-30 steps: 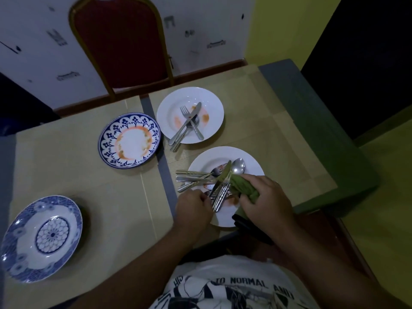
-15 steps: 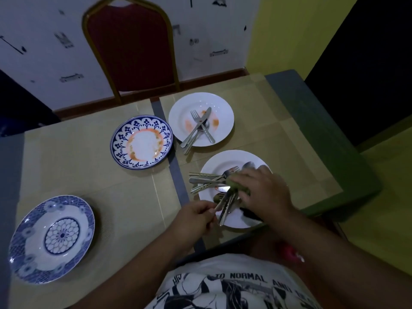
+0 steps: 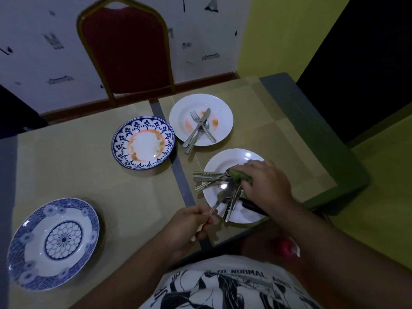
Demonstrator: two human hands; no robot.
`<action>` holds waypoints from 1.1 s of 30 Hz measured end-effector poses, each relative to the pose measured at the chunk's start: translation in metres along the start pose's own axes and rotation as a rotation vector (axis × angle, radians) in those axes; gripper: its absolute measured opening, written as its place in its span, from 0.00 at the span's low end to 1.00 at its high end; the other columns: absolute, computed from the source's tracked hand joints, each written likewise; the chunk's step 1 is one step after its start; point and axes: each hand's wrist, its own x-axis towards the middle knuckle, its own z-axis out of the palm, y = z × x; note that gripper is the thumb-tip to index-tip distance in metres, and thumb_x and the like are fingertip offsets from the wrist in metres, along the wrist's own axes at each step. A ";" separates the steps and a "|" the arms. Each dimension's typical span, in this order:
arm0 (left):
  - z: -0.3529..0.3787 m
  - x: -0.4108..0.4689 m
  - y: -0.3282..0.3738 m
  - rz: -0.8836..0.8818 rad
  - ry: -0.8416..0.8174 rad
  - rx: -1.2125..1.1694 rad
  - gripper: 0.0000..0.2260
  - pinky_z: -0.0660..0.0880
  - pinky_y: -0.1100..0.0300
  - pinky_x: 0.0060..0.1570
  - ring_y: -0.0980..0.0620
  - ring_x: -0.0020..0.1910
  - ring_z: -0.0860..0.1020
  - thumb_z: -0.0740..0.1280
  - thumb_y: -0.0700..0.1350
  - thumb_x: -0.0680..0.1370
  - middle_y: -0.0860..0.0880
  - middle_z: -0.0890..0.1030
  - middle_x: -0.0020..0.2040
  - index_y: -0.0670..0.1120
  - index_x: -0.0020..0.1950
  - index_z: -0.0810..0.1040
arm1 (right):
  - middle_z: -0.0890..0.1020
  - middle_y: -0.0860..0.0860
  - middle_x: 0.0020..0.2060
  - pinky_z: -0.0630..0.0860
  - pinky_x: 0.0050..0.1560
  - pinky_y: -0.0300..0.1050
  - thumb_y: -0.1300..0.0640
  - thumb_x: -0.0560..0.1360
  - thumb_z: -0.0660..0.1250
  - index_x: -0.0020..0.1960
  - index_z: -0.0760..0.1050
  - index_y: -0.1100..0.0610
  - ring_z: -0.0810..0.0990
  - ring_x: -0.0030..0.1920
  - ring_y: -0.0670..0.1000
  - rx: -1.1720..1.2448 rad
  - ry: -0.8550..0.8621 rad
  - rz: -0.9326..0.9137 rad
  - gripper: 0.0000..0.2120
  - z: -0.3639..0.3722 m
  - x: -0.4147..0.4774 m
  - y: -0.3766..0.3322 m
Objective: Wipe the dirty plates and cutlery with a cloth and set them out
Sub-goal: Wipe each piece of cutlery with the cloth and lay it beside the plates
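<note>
A white plate (image 3: pixel 219 161) near the table's front edge carries a heap of cutlery (image 3: pixel 208 178). My right hand (image 3: pixel 265 186) presses a green cloth (image 3: pixel 242 173) onto the heap. My left hand (image 3: pixel 189 226) grips the handle of one utensil (image 3: pixel 219 198) whose head lies on the plate. A second white plate (image 3: pixel 223 112) with orange smears holds a fork, knife and spoon (image 3: pixel 199 128). A blue-rimmed plate (image 3: pixel 120 144) with orange stains sits left of it. A clean blue patterned plate (image 3: pixel 33 248) lies at the near left.
A red chair (image 3: pixel 127 50) with a gold frame stands behind the far table edge. Tan mats (image 3: pixel 89 175) cover the table, with a grey strip between them. A green bench edge (image 3: pixel 334 166) runs along the right. A dark object (image 3: pixel 252 206) lies on the near plate.
My left hand drew back toward me with one utensil's handle. My right hand and the cloth slid further up the plate over the cutlery. The camera view shifted slightly.
</note>
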 end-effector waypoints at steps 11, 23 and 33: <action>-0.003 -0.002 0.004 0.012 0.020 0.014 0.09 0.76 0.56 0.43 0.50 0.37 0.77 0.67 0.32 0.78 0.48 0.82 0.34 0.41 0.51 0.85 | 0.80 0.41 0.54 0.66 0.44 0.42 0.53 0.67 0.71 0.57 0.79 0.40 0.76 0.51 0.50 -0.008 0.131 -0.341 0.19 -0.005 -0.027 -0.032; -0.008 -0.008 0.005 -0.065 -0.039 -0.090 0.09 0.78 0.63 0.35 0.53 0.38 0.80 0.65 0.32 0.79 0.44 0.84 0.39 0.39 0.55 0.82 | 0.81 0.41 0.53 0.69 0.43 0.43 0.53 0.65 0.71 0.57 0.79 0.41 0.75 0.51 0.51 0.014 0.118 -0.319 0.21 -0.005 -0.025 -0.029; -0.016 -0.011 -0.002 -0.056 0.011 -0.076 0.09 0.70 0.64 0.31 0.54 0.35 0.77 0.64 0.36 0.81 0.44 0.84 0.44 0.40 0.57 0.82 | 0.82 0.41 0.49 0.71 0.39 0.44 0.54 0.67 0.70 0.55 0.80 0.40 0.74 0.49 0.51 0.016 0.046 -0.059 0.18 -0.002 -0.001 -0.011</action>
